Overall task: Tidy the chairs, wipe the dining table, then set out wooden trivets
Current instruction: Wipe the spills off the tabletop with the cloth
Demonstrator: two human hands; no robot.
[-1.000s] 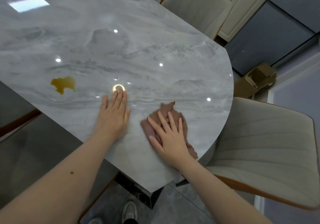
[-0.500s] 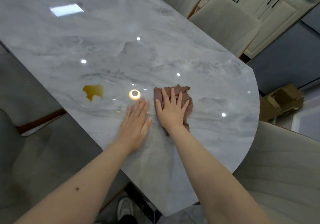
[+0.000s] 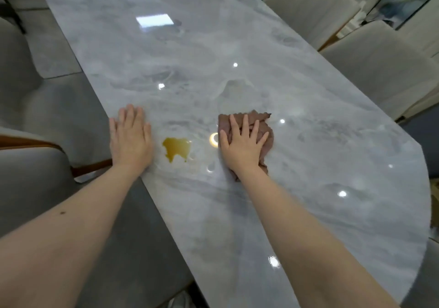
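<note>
Right hand (image 3: 242, 146) fingers spread, pressing soft brown cloth (image 3: 266, 127) flat on glossy worktop (image 3: 308, 188); limp, press don't pinch. Amber spill (image 3: 177, 149) at its 9 o'clock. Left hand (image 3: 130, 139) flat, fingers together.

- Our right hand (image 3: 242, 147) with brown cloth (image 3: 266, 127): moved along the bench (image 3: 308, 165), now just right of the amber spill (image 3: 177, 149).
- Our left hand (image 3: 130, 139): shifted to the spill's left.

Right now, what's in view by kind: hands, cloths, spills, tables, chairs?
Hands: 2, left hand and right hand
Cloths: 1, cloth
Spills: 1, spill
Tables: 1, table
Chairs: 4, two on the right, two on the left
Total: 9
</note>
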